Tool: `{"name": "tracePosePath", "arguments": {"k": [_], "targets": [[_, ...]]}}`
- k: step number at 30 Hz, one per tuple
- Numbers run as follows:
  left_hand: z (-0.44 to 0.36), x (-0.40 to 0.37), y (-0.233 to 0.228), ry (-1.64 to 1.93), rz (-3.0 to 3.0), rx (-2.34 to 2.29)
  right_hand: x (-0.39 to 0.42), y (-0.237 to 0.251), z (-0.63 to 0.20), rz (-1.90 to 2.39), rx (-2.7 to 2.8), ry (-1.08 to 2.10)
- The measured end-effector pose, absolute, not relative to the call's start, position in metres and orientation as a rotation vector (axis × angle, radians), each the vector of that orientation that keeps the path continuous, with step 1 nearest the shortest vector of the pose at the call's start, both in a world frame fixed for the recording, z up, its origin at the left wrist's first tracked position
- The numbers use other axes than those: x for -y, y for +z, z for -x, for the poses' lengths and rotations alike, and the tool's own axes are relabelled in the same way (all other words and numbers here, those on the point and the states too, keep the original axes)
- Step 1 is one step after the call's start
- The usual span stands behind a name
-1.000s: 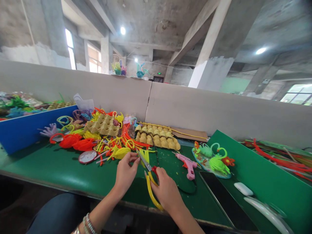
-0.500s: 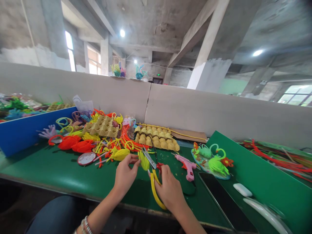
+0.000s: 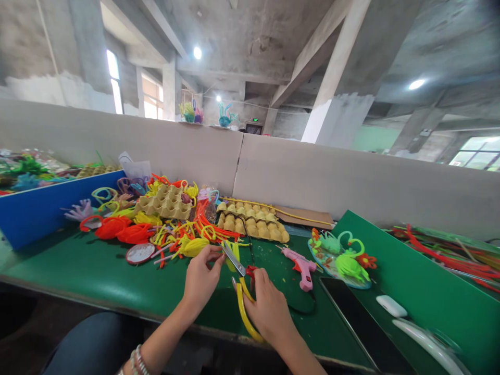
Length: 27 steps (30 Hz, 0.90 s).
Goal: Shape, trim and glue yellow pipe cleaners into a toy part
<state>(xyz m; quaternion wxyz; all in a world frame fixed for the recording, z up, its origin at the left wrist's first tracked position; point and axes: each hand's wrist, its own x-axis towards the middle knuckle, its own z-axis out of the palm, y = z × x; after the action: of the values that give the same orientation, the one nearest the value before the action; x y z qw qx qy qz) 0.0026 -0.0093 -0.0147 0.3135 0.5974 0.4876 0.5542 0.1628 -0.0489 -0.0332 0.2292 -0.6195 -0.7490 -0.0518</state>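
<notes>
My right hand (image 3: 267, 308) grips yellow-handled scissors (image 3: 241, 291) over the green table (image 3: 97, 276), blades pointing up and left. My left hand (image 3: 201, 278) pinches a yellow fuzzy pipe-cleaner piece (image 3: 231, 258) right at the blades. A heap of orange, yellow and red pipe-cleaner pieces (image 3: 164, 224) lies just behind my left hand. A pink glue gun (image 3: 301, 267) lies to the right of my right hand.
Cardboard egg trays (image 3: 253, 221) sit at the back by a grey partition (image 3: 312, 177). A blue box (image 3: 42, 205) stands at left. Green finished figures on a plate (image 3: 339, 255), a dark tablet (image 3: 359, 317) and a raised green board (image 3: 429, 291) lie at right.
My right hand has shifted the scissors slightly back down and left, after lifting them up toward the yellow piece. My left hand has stayed pinching the piece.
</notes>
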Motion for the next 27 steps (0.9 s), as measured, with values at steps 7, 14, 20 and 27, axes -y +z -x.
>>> {"name": "tracePosePath", "arguments": {"k": [7, 14, 20, 27], "targets": [[-0.0048, 0.0121, -0.0126, 1.436, -1.586, -1.272, 0.0484, -0.0321, -0.1636, 1.657, 2.054, -0.123], [-0.0057, 0.0115, -0.0124, 1.438, -1.572, -1.239, 0.0502, -0.0261, -0.1631, 1.642, 2.052, -0.008], [-0.0064, 0.0111, -0.0136, 1.470, -1.555, -1.220, 0.0504, -0.0265, -0.1633, 1.622, 2.026, 0.068], [-0.0067, 0.0119, -0.0117, 1.472, -1.546, -1.234, 0.0502, -0.0242, -0.1634, 1.625, 2.024, 0.106]]}}
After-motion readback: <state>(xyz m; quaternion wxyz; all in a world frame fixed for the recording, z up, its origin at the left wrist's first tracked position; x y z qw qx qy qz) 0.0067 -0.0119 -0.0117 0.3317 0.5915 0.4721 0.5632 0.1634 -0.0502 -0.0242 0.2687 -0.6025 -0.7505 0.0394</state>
